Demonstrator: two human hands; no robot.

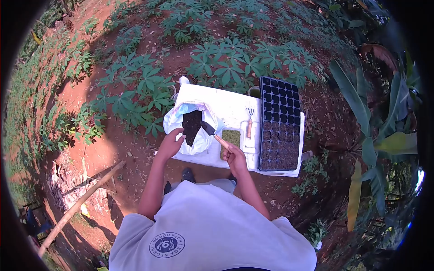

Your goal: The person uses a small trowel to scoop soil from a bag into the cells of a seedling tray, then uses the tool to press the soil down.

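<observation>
Red-brown ground [113,158] with leafy plants [228,72] surrounds a white-covered table [226,95]. At its right side, a black cell tray [279,90] is laid lengthwise, near to far; its near cells are filled with dark material, its far cells unfilled. On the left stands an open white plastic bag [172,118], with dark soil [192,126] inside. To its right, a clear container [242,135] of greenish material is placed at the near edge. The left hand [170,144] is set at the bag's near-left rim; whether plastic is pinched cannot be told. By the right hand [236,159], a small trowel [208,128] is gripped by its wooden handle, blade at the bag's right rim. Scooping appears to be the step; a steadied bag mouth is called for. Farther right lies a small hand fork [250,128].
</observation>
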